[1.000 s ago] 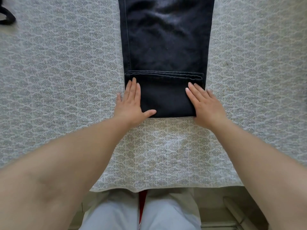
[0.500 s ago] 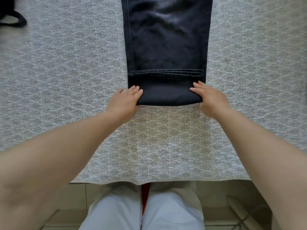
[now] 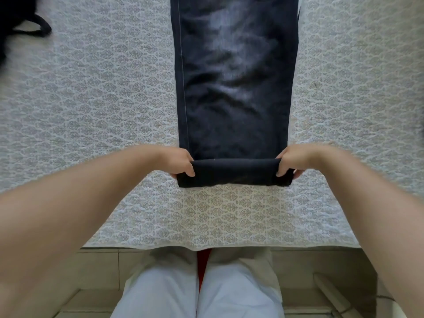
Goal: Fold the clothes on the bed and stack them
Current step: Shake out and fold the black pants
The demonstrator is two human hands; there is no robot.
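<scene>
While each hand grips an end, dark jeans point(image 3: 234, 88) lie rolled.

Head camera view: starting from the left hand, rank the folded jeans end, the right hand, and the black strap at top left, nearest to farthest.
1. Folded jeans end: gripped by the left hand.
2. Right hand: across the fold, gripping its other side.
3. Black strap: far corner, top left of the bedspread.

Even, soft daylight, no glare. Wide-angle stretch at frame edges; forearms smeared by motion blur. Pale sheen mid dark denim trousers point(image 3: 234, 76), upper centre.
</scene>
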